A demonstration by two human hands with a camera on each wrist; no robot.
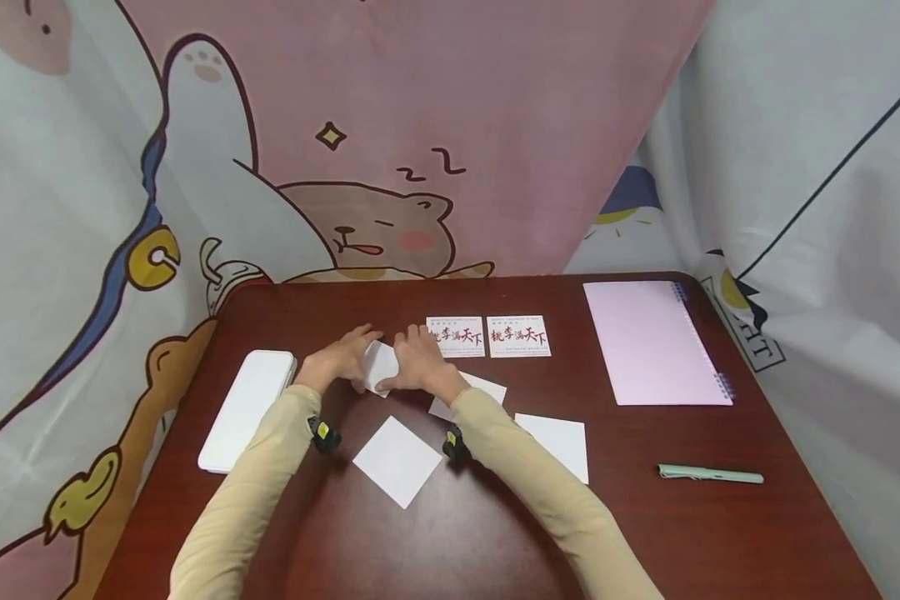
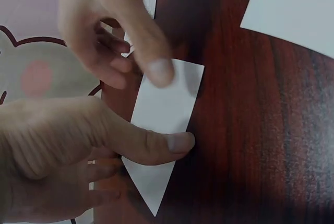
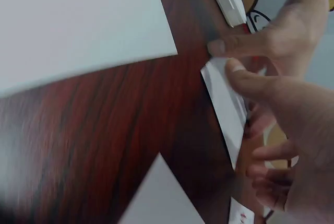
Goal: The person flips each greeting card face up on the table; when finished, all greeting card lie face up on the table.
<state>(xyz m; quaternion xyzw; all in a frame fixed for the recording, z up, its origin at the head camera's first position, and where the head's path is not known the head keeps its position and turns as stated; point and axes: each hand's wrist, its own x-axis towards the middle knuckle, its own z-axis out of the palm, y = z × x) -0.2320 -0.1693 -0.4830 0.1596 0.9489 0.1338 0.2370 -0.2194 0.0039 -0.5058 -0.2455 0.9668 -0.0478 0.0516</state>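
Between the two hands lies a small piece of white paper (image 1: 380, 367), seen as a slanted shape with a pointed end in the left wrist view. My left hand (image 1: 335, 360) holds it, thumb across its upper face and fingers at the far edge. The right hand (image 1: 417, 362) grips the other part, its thumb (image 2: 160, 72) on the paper. Fingers partly hide the sheet; whether it is folded I cannot tell. Nearer to me a white square sheet (image 1: 397, 461) lies flat. Another white sheet (image 1: 487, 388) is partly under the right forearm.
Two cards with red characters, a left one (image 1: 461, 337) and a right one (image 1: 519, 337), lie behind the right hand. One more white sheet (image 1: 558, 442), a pink spiral notebook (image 1: 656, 343) and a green pen (image 1: 712, 474) are rightward. A white case (image 1: 247, 408) lies left.
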